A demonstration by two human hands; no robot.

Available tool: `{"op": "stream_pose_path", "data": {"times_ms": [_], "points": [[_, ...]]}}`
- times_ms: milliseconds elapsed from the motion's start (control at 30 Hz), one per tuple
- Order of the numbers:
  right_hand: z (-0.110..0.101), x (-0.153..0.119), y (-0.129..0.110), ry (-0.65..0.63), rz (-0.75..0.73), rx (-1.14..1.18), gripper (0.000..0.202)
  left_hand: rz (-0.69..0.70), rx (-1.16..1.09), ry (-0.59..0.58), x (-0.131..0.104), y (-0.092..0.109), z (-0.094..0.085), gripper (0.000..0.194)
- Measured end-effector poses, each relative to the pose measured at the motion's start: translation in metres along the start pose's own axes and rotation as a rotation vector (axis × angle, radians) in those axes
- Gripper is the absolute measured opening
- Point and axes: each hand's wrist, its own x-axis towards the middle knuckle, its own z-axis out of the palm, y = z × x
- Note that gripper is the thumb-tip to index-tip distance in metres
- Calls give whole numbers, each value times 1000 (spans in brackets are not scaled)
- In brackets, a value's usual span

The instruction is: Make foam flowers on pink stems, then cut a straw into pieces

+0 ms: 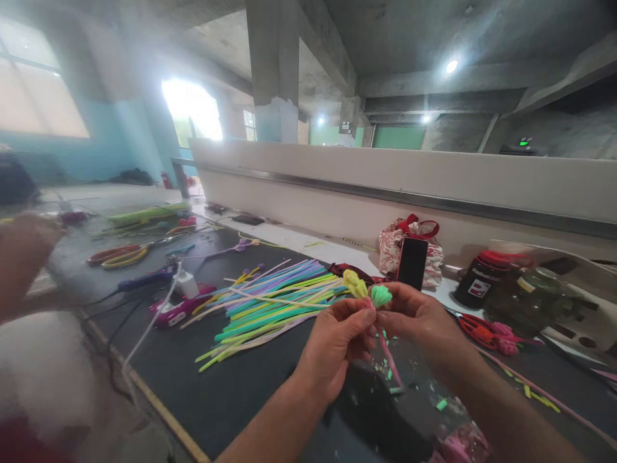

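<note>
Both hands meet over the dark table around a small pipe-cleaner flower. It has a yellow bud [355, 283], a green bud [381, 296] and a pink stem [389, 360] slanting down below the fingers. My left hand [332, 344] is closed, thumb and forefinger pinching the pink part under the buds. From the other side, my right hand [414, 318] pinches it just beneath the green bud. The exact join lies hidden behind the fingertips. Just left of my hands spreads a pile of pipe cleaners [274, 308] in yellow, teal, purple and white.
Red-handled scissors [475, 329] lie at right beside a pink fuzzy piece [505, 337]. Behind stand a phone [412, 262], a patterned bag [389, 247], a black bottle [477, 283] and a clear jug [525, 299]. A pink power strip [178, 308] sits left; a blurred person's arm [24, 263] shows far left.
</note>
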Motion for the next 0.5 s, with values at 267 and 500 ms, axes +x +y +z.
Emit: {"op": "stream_pose_path", "data": {"times_ms": [267, 500], "points": [[-5, 5, -6, -126, 42, -30, 62, -56, 30, -60, -1, 6, -6, 22], [-4, 6, -5, -3, -92, -251, 26, 66, -11, 29, -1, 8, 0, 17]]}}
